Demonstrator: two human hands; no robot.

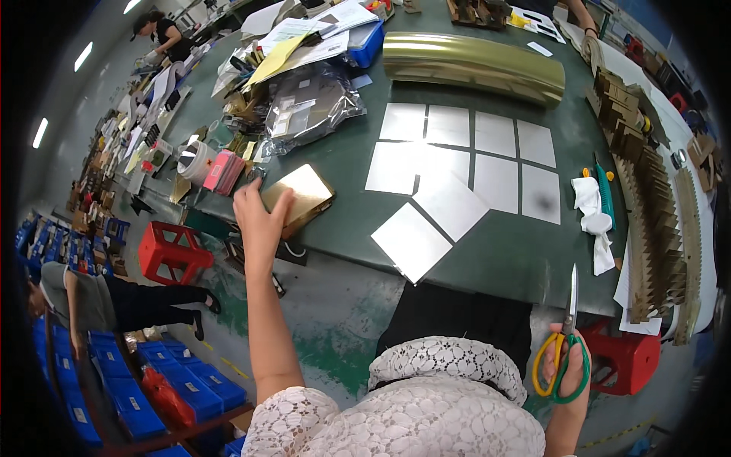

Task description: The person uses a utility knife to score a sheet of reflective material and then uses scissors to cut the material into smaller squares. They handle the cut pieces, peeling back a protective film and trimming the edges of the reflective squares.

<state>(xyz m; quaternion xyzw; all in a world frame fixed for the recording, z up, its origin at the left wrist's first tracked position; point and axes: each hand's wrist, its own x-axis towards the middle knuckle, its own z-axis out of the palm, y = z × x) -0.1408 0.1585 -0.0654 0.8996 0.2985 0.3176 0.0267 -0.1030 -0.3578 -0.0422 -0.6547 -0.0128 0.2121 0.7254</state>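
Observation:
My left hand (263, 212) is at the table's left front edge, thumb and fingers around the near-left corner of a stack of square gold sheets (304, 187). In my right hand (567, 352), low at the right by the table edge, is a pair of scissors (569, 320) with one yellow and one green handle; the blades point up and look closed. Several square silver sheets (496, 181) lie flat in two rows mid-table. Nearer to me, two more sheets (412, 242) lie at an angle, one overlapping the rows.
A large gold roll (472, 67) lies behind the sheets. A plastic-wrapped bundle (314, 107), papers and a blue bin (367, 44) crowd the back left. White cloth (592, 217) and toothed brown strips (647, 206) lie at right. Red stools (173, 254) flank the table; other people are at left.

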